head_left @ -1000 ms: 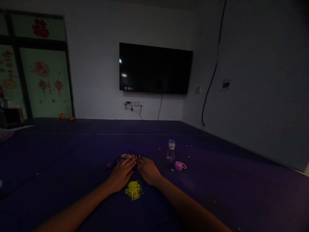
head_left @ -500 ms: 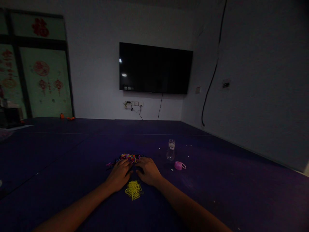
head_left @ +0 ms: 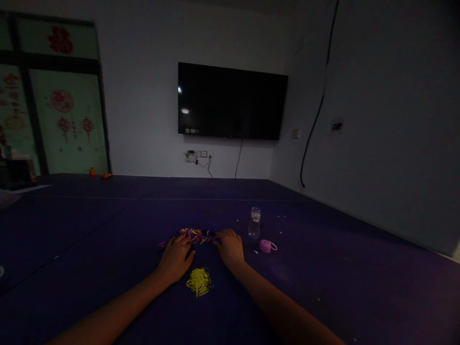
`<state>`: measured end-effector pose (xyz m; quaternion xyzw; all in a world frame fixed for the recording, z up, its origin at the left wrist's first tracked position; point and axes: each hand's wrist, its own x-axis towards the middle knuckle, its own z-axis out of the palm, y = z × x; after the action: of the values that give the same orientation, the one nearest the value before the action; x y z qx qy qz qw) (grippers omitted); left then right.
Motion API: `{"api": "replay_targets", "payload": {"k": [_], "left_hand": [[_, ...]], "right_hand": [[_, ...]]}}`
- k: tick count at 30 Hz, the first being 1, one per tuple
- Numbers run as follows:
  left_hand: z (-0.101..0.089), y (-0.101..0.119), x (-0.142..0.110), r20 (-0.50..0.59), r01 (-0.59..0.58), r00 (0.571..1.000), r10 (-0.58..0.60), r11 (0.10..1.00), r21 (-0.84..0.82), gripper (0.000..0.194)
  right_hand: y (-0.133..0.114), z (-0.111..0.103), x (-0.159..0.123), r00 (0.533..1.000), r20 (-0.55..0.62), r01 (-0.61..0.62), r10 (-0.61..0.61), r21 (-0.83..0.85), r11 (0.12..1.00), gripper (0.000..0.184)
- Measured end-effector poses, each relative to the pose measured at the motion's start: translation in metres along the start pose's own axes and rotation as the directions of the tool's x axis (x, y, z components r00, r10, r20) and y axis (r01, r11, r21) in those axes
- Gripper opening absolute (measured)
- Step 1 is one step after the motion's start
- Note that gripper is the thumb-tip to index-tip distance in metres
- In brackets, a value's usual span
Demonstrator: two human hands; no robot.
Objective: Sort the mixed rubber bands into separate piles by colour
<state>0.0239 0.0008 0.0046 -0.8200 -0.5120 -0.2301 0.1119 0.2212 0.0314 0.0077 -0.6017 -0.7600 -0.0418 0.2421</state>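
Observation:
A pile of multicoloured bands [head_left: 199, 235] lies spread on the dark purple surface. My left hand [head_left: 175, 258] rests palm down at its left part, fingers stretched over the bands and thumb apart. At the right end of the pile, my right hand [head_left: 230, 248] lies palm down, fingers loosely bent and touching the bands. Neither hand shows anything gripped, though the fingertips are partly hidden. Between my forearms, nearer to me, sits a separate heap of yellow bands [head_left: 200, 281].
A clear bottle [head_left: 254, 225] stands uncapped right of my right hand. Close by lies a pink cap with a loop [head_left: 266, 246]. Small white scraps dot the purple surface [head_left: 309, 287]. Orange objects [head_left: 105, 176] lie far left; a television [head_left: 232, 101] hangs on the back wall.
My right hand has moved right, away from my left hand, uncovering more of the multicoloured bands. My left hand has shifted slightly left. The yellow heap stays in place.

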Motion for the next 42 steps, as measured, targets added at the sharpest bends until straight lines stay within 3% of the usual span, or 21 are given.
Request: {"api": "replay_targets", "payload": {"k": [5, 8, 11, 13, 21, 28, 42], "left_hand": [[0.001, -0.002, 0.001, -0.001, 0.027, 1.0, -0.027, 0.999, 0.018, 0.028], [0.001, -0.001, 0.002, -0.017, -0.031, 0.999, 0.031, 0.999, -0.007, 0.028], [0.0, 0.001, 0.001, -0.037, -0.134, 0.991, 0.131, 0.989, -0.07, 0.028], [-0.001, 0.001, 0.001, -0.039, -0.155, 0.988, 0.152, 0.983, -0.094, 0.029], [-0.004, 0.003, 0.001, 0.028, -0.126, 0.991, 0.129, 0.987, -0.101, 0.025], [-0.004, 0.004, 0.0, -0.009, -0.139, 0.99, 0.139, 0.983, -0.122, 0.023], [0.004, -0.002, -0.001, -0.001, -0.104, 0.995, 0.105, 0.991, -0.085, 0.025]], "right_hand": [[0.002, -0.002, 0.001, 0.999, -0.05, -0.003, 0.005, 0.039, 0.999, 0.028], [-0.003, -0.003, -0.002, 0.988, -0.045, 0.152, -0.149, 0.065, 0.986, 0.029], [-0.009, -0.004, -0.005, 0.941, 0.004, 0.337, -0.339, 0.078, 0.938, 0.03], [-0.011, -0.005, -0.007, 0.918, 0.035, 0.392, -0.395, 0.074, 0.917, 0.031], [-0.009, -0.007, -0.005, 0.973, 0.057, 0.223, -0.224, 0.022, 0.975, 0.03], [-0.008, -0.003, -0.007, 0.942, 0.058, 0.327, -0.33, 0.047, 0.944, 0.037], [-0.005, 0.002, -0.007, 0.931, 0.114, 0.342, -0.347, 0.057, 0.938, 0.04]]}}
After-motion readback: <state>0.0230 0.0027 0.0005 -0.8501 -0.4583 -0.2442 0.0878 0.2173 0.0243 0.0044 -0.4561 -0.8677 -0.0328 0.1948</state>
